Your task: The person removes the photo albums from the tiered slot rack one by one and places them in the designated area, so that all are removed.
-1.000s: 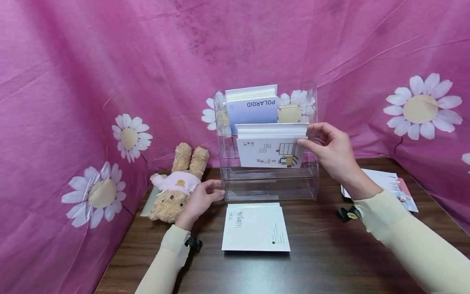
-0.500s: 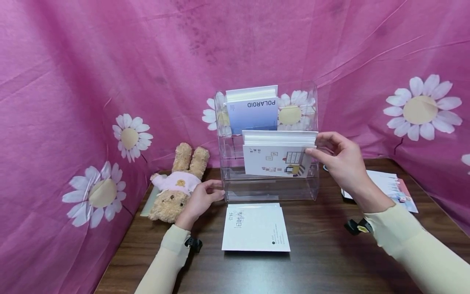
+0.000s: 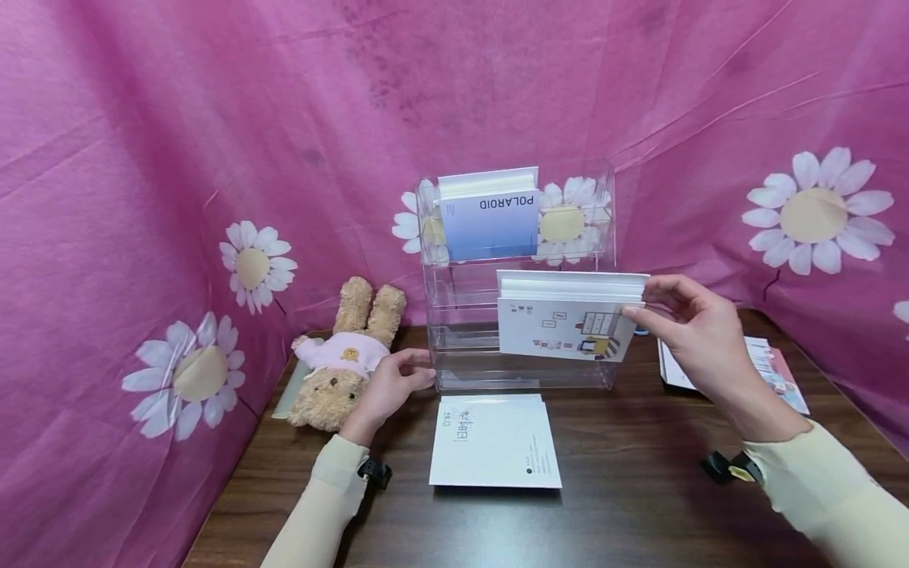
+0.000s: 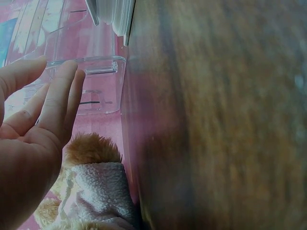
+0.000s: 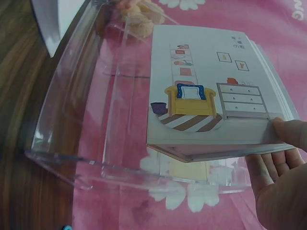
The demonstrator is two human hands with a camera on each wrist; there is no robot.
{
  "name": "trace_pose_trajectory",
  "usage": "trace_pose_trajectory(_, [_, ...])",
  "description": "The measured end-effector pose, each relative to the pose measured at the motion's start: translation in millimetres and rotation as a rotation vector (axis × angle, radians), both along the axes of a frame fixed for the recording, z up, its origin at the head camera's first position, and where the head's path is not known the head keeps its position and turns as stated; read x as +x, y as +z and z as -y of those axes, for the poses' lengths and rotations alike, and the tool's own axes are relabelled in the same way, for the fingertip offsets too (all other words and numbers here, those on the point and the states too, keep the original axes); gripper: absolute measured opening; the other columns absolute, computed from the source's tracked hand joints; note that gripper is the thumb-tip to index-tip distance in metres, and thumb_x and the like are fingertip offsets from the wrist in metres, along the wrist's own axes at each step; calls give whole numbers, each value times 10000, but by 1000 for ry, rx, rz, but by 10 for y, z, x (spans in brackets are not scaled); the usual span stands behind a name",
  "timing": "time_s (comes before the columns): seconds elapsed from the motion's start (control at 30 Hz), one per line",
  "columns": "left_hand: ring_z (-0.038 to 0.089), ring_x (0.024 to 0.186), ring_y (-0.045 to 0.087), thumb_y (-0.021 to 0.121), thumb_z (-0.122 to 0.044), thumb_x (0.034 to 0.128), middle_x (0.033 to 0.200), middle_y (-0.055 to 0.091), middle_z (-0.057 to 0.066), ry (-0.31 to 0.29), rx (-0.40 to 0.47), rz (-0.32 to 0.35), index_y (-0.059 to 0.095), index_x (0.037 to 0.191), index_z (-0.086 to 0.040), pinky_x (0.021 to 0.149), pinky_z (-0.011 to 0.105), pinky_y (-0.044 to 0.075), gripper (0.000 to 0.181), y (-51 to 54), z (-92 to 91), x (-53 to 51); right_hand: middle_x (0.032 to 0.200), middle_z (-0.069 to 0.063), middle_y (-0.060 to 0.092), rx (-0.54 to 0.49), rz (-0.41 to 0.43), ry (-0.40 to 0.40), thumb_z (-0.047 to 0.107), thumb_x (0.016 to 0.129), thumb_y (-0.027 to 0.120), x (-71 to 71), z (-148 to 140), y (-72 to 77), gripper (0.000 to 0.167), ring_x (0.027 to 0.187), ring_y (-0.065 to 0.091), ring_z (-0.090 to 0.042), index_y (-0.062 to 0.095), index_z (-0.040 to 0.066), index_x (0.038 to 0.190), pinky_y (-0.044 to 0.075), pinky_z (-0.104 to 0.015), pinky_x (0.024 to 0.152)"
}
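Observation:
By its right end my right hand [image 3: 699, 335] pinches a thick white album [image 3: 554, 327] with a drawn room on its cover, thumb in front and fingers behind. That album hangs in front of the right half of a clear plastic tiered rack [image 3: 521, 381], its cover facing me; the right wrist view shows a yellow sofa and a chest of drawers on it. At the rack's lower left corner my left hand [image 3: 389, 388] touches the side with extended, relaxed fingers. A blue-white album [image 3: 490, 225] marked POLAROID leans upside down in the top tier.
Flat on the wooden table in front of the rack lies a white book [image 3: 493, 450]. A teddy bear [image 3: 341, 363] lies to the left, over a pale green flat thing [image 3: 286, 402]. More white and pink booklets [image 3: 774, 371] lie at the right. Pink flowered cloth [image 3: 696, 95] hangs behind.
My right hand has carried the drawn-room album to the right and downward, out from the rack's middle tiers towards me. The left hand has stayed at the rack's corner.

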State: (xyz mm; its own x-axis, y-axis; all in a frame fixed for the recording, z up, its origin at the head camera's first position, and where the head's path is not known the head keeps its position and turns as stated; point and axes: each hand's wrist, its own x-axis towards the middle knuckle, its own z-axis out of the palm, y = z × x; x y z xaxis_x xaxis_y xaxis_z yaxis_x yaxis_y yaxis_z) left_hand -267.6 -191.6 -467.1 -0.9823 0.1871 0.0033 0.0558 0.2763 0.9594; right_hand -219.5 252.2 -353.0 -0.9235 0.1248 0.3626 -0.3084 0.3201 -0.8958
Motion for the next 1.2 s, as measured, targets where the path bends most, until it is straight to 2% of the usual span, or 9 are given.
trace_pose_trajectory(0.23, [173,1061,754,761,-22,1036,1382,734,298,8,-11,13,689,1414,65,931,277,677,395,-24,24,19,1060,290,760,20,19,-52,46,952,891,120,-195,-101,364,992,715,154,736,166,1259,557,-23,889])
trace_pose_trajectory(0.4, [188,1060,757,770,-28,1032,1340,764,250,25,-16,-2,717,1380,38,926,308,687,358,-36,39,39,1056,316,757,72,43,-60,95,964,893,208,-327,-144,352,962,716,161,741,193,1265,547,-25,818])
trace_pose_trajectory(0.73, [190,1073,751,764,-12,1034,1363,752,267,12,-6,7,707,1392,47,941,293,681,368,-30,29,14,1023,274,748,112,-12,-12,-45,935,868,384,-524,-326,323,918,725,161,742,116,1185,559,-50,757])
trace_pose_trajectory(0.93, [206,1079,750,760,-3,1035,1367,746,287,6,-2,0,700,1396,61,937,287,680,372,-25,27,2,1027,307,688,195,-10,-48,-31,920,886,516,-630,-450,343,808,683,175,748,181,1152,534,-66,661])
trace_pose_trajectory(1.07, [186,1070,748,765,-8,1034,1375,742,290,4,-3,5,695,1405,62,932,274,678,384,-17,19,-3,1044,280,624,254,-12,-91,-11,908,903,618,-725,-507,357,701,601,99,752,214,1141,480,-121,584])
trace_pose_trajectory(1.2, [192,1070,751,762,-7,1033,1367,741,309,-3,-6,-8,686,1413,75,927,272,678,396,2,14,-4,1045,335,642,291,-24,-113,-16,884,917,693,-822,-547,392,630,565,13,758,223,1151,443,-182,544])
